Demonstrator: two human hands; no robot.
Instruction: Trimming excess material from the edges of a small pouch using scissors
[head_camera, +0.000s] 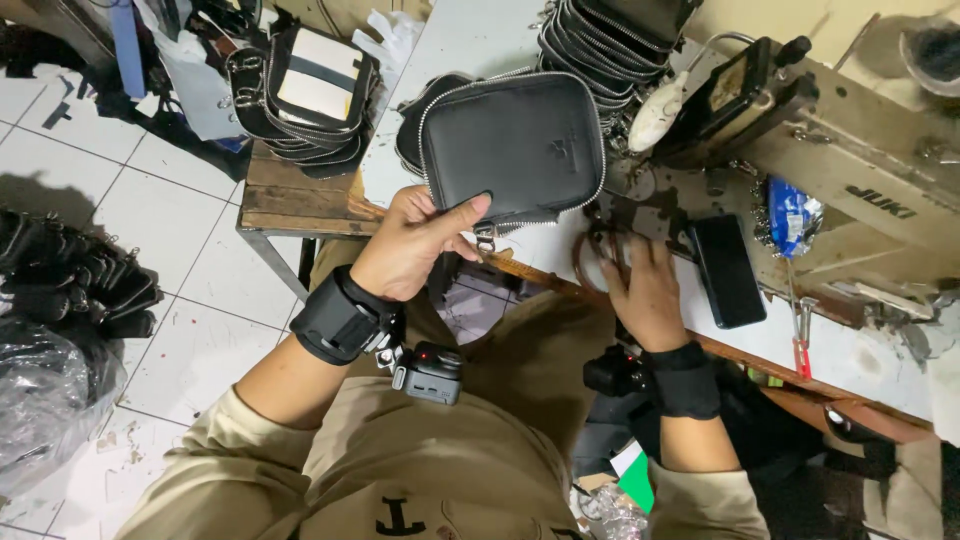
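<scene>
My left hand (412, 243) grips the lower left corner of a black leather pouch (515, 145) with a silver zipper, holding it up above the table edge. My right hand (643, 292) rests on the white sewing table (860, 355), fingers on the brown handles of a pair of scissors (598, 255). Both wrists wear black straps with small cameras attached.
A sewing machine (850, 150) stands at the right. A black phone (727, 270) lies beside my right hand, a blue packet (793, 215) behind it. Stacks of black pouches sit at the back (600, 50) and on a wooden stand (310, 90). More bags (70, 275) lie on the tiled floor.
</scene>
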